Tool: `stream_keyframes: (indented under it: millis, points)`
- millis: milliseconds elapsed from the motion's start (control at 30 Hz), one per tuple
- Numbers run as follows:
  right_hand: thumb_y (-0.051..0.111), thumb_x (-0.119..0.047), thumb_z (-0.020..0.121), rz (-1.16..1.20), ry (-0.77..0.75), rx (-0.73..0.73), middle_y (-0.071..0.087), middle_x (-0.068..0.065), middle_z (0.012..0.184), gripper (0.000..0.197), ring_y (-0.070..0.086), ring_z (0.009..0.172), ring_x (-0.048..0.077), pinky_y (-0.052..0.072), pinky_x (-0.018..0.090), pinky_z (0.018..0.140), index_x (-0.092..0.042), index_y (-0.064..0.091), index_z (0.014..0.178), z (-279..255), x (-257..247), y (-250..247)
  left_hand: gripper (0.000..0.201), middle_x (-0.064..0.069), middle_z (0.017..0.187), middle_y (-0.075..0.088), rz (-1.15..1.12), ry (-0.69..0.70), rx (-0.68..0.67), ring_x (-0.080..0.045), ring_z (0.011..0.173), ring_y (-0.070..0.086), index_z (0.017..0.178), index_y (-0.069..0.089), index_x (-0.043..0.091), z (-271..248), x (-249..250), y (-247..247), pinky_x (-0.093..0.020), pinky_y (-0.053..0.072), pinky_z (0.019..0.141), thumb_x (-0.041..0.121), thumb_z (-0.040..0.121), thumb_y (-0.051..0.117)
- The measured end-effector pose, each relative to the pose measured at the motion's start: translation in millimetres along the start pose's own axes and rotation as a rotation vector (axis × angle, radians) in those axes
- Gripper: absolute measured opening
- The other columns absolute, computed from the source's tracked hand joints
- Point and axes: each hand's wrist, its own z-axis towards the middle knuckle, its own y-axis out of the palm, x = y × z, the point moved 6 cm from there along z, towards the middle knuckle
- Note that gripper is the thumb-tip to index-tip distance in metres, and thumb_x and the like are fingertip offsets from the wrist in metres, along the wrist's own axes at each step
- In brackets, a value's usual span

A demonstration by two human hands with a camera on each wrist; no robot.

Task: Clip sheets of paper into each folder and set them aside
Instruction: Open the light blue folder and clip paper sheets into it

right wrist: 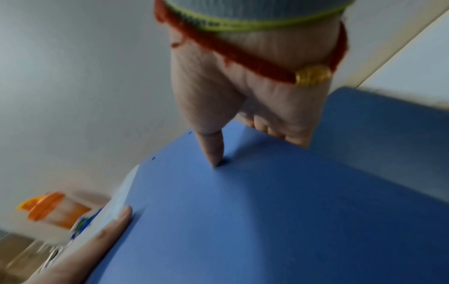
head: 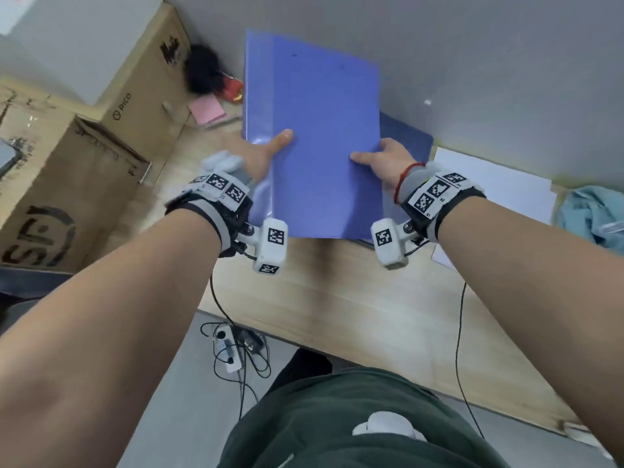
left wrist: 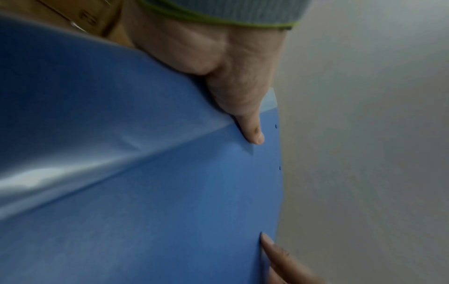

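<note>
A closed blue folder [head: 317,136] is held up above the wooden desk [head: 337,292], tilted toward the grey wall. My left hand [head: 260,153] grips its left edge with the thumb on the cover, also seen in the left wrist view on the folder [left wrist: 170,192]. My right hand [head: 385,160] grips the right edge, thumb [right wrist: 213,148] pressed on the cover [right wrist: 243,211]. Another blue folder [head: 408,136] lies flat on the desk behind it. White paper sheets [head: 489,184] lie to the right.
Cardboard boxes [head: 84,157] stand at the left. A pink sticky-note pad [head: 206,109], a red packet and a black furry thing lie at the back left. A light-blue cloth [head: 594,214] sits at the right edge. Cables and a power strip [head: 229,349] are on the floor.
</note>
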Motion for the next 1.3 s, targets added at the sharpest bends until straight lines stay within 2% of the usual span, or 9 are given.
stream_keyframes:
  millis: [100,200,400,667,800,900,1033,1133,1300]
  points:
    - [0.081,-0.020,0.072,-0.007,0.025,0.108,0.074,0.009,0.105,0.026,0.072,0.095,0.028,0.057,0.050,0.091,-0.015,0.069,0.094,-18.8,31.2,-68.0,0.102,0.008,0.085,0.075,-0.029,0.090,-0.126,-0.018,0.074,0.073,0.097,0.072,0.027,-9.3,9.6,68.7,-0.040,0.060,0.076,0.098,0.024,0.064]
    - [0.081,-0.017,0.076,-0.031,0.111,0.261,0.071,0.011,0.108,0.024,0.070,0.101,0.032,0.055,0.050,0.093,-0.023,0.058,0.082,-46.8,80.8,-137.7,0.114,0.004,0.095,0.074,0.099,0.188,-0.315,-0.019,0.082,0.072,0.112,0.067,0.024,-35.1,20.7,143.9,-0.039,0.060,0.078,0.099,0.026,0.062]
    - [0.082,-0.023,0.076,-0.115,0.256,0.391,0.066,0.009,0.115,0.057,0.066,0.102,0.027,0.052,0.042,0.097,-0.005,0.054,0.123,-92.6,178.7,-212.9,0.109,-0.003,0.098,0.069,0.554,0.367,-0.557,-0.028,0.085,0.066,0.112,0.060,0.018,-117.0,34.9,224.4,-0.043,0.057,0.080,0.094,0.034,0.054]
    - [0.074,-0.031,0.083,-0.246,0.419,0.366,0.059,0.003,0.114,0.057,0.058,0.102,0.023,0.046,0.031,0.087,-0.009,0.047,0.129,-134.2,253.3,-247.5,0.093,0.005,0.089,0.068,0.964,0.302,-0.688,-0.024,0.083,0.067,0.099,0.060,0.025,-165.5,-5.4,293.0,-0.037,0.056,0.082,0.080,0.023,0.061]
    - [0.074,-0.025,0.082,-0.286,0.445,0.350,0.060,0.013,0.118,0.058,0.061,0.104,0.033,0.052,0.042,0.091,-0.009,0.041,0.128,-137.7,265.0,-249.1,0.104,0.008,0.112,0.068,0.795,0.216,-0.847,-0.022,0.099,0.069,0.118,0.061,0.029,-182.9,-30.2,308.5,-0.039,0.055,0.091,0.073,0.027,0.080]
    - [0.073,-0.023,0.080,-0.339,0.471,0.326,0.061,0.014,0.110,0.049,0.063,0.096,0.034,0.056,0.041,0.083,-0.007,0.048,0.119,-140.2,264.7,-250.4,0.074,0.002,0.104,0.071,0.634,0.096,-0.920,-0.022,0.094,0.073,0.112,0.060,0.031,-196.8,-32.3,309.1,-0.041,0.057,0.091,0.053,0.046,0.085]
    - [0.065,-0.043,0.085,-0.280,0.414,0.301,0.061,0.006,0.080,0.031,0.064,0.080,0.029,0.055,0.037,0.073,-0.014,0.055,0.080,-139.0,252.4,-258.3,0.062,-0.004,0.102,0.071,0.499,0.114,-0.864,-0.023,0.096,0.072,0.118,0.060,0.020,-207.5,-4.8,302.4,-0.041,0.058,0.089,0.047,0.067,0.083]
    - [0.054,-0.062,0.085,0.008,0.376,0.283,0.065,0.006,0.081,0.050,0.070,0.084,0.030,0.057,0.045,0.088,-0.012,0.061,0.081,-134.9,226.8,-264.0,0.051,-0.006,0.109,0.066,0.384,0.166,-0.799,-0.023,0.097,0.071,0.120,0.059,0.016,-208.8,30.8,295.9,-0.040,0.059,0.086,0.045,0.081,0.075]
    - [0.037,-0.057,0.100,0.196,0.159,-0.051,0.074,0.004,0.089,0.056,0.072,0.086,0.026,0.055,0.041,0.088,-0.014,0.068,0.082,-134.5,144.9,-244.1,0.056,0.001,0.107,0.067,0.276,0.279,-0.721,-0.013,0.087,0.072,0.115,0.060,0.019,-214.9,102.9,268.7,-0.033,0.062,0.070,0.064,0.081,0.064]
